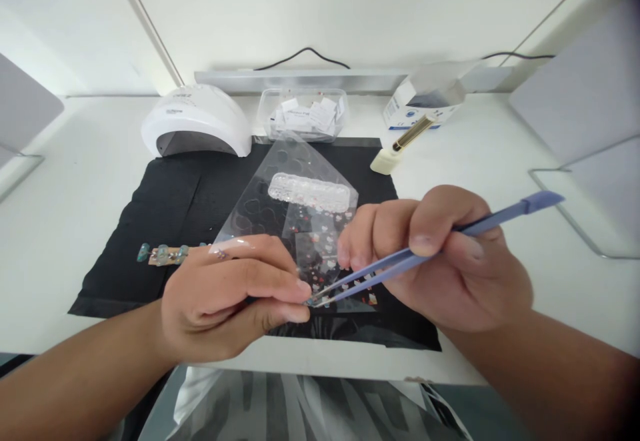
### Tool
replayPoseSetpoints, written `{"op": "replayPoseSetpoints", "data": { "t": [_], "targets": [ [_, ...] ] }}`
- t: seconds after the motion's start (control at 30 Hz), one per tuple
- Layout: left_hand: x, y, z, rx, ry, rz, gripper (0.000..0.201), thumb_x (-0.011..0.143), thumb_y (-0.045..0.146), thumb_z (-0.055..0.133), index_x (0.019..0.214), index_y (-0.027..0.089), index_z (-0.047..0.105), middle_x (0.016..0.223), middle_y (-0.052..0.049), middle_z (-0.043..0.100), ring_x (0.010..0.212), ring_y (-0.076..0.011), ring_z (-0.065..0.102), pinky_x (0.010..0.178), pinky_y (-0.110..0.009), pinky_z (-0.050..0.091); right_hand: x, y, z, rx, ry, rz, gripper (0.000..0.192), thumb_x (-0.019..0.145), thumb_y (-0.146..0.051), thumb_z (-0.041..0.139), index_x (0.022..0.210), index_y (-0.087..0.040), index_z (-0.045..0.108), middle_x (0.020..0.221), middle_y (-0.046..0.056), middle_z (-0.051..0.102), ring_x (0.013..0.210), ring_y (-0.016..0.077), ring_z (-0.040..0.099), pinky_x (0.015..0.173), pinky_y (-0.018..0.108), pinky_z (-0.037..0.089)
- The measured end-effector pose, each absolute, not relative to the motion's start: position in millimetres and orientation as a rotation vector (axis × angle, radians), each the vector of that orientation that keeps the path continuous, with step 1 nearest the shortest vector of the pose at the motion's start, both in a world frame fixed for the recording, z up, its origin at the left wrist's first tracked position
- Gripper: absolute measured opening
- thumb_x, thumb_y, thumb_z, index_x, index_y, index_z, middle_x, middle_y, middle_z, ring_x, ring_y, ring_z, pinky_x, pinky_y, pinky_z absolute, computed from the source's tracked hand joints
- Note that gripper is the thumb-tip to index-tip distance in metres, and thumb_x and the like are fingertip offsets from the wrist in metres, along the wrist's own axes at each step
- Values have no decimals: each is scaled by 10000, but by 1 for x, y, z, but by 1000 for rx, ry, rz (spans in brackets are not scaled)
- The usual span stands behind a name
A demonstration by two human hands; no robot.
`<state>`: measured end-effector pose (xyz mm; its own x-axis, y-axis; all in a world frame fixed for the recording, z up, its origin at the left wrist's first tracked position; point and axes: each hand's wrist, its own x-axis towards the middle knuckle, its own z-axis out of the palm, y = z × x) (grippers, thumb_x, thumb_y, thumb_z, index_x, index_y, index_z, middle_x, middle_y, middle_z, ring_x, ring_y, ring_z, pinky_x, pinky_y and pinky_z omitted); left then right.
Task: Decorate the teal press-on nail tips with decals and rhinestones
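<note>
My left hand (235, 294) is closed in a pinch, thumb and forefinger on a small teal false nail (309, 301) that is mostly hidden by the fingertips. Blue-purple tweezers (385, 269) rest in my right hand (445, 261), closed round them. Their two tips are slightly apart and reach the false nail; I cannot tell whether they grip anything. Beneath both hands lie clear sticker sheets (320, 244) with small red and white prints. Left of my left hand, more teal false nails (163, 254) sit in a row on a tan strip.
A black mat (200, 187) covers the table's middle. Behind it stand a white nail lamp (197, 121), a clear tub (303, 114) of white packets and an opened carton (425, 104). A cream bottle with gold cap (393, 154) lies at the mat's right edge. A glittery clear strip (310, 192) rests on the sheets.
</note>
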<state>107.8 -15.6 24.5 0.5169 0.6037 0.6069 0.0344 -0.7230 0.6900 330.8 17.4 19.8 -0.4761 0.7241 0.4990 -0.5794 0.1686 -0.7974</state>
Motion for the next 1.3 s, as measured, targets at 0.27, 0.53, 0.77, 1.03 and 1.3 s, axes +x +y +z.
{"op": "replayPoseSetpoints", "data": {
  "t": [0.27, 0.53, 0.77, 1.03, 1.3],
  "targets": [
    [106, -16, 25, 2157, 525, 1168, 180, 815, 49, 689, 981, 99, 642, 792, -68, 652, 734, -147, 657, 655, -283, 591, 330, 16, 21, -168, -1386, 1522, 212, 927, -310, 502, 762, -203, 582, 599, -7, 507, 643, 161, 567, 649, 344, 517],
    [107, -15, 26, 2175, 539, 1165, 148, 836, 85, 686, 973, 107, 636, 806, -65, 659, 730, -137, 667, 635, -257, 598, 333, 18, 21, -135, -1476, 1497, 216, 941, -316, 463, 790, -209, 575, 620, -1, 517, 654, 166, 569, 651, 364, 526],
    [107, -14, 26, 2161, 502, 1159, 155, 830, 52, 673, 977, 87, 636, 838, -100, 693, 768, -153, 685, 670, -275, 608, 332, 19, 20, -139, -1457, 1504, 232, 942, -338, 474, 782, -202, 572, 609, 0, 520, 652, 162, 567, 657, 350, 523],
    [107, -17, 26, 2117, 538, 1156, 212, 829, 48, 667, 1028, 118, 650, 818, -69, 685, 750, -149, 680, 648, -271, 609, 331, 16, 21, -154, -1445, 1522, 229, 945, -327, 479, 778, -208, 581, 593, -6, 514, 649, 177, 584, 662, 373, 535],
    [108, -17, 26, 2065, 563, 1161, 249, 801, 44, 696, 1030, 137, 666, 831, -78, 710, 747, -163, 705, 632, -262, 621, 329, 4, 28, -322, -1324, 1440, 198, 886, -305, 636, 712, -212, 630, 565, -20, 530, 618, 170, 600, 618, 360, 546]
  ]
}}
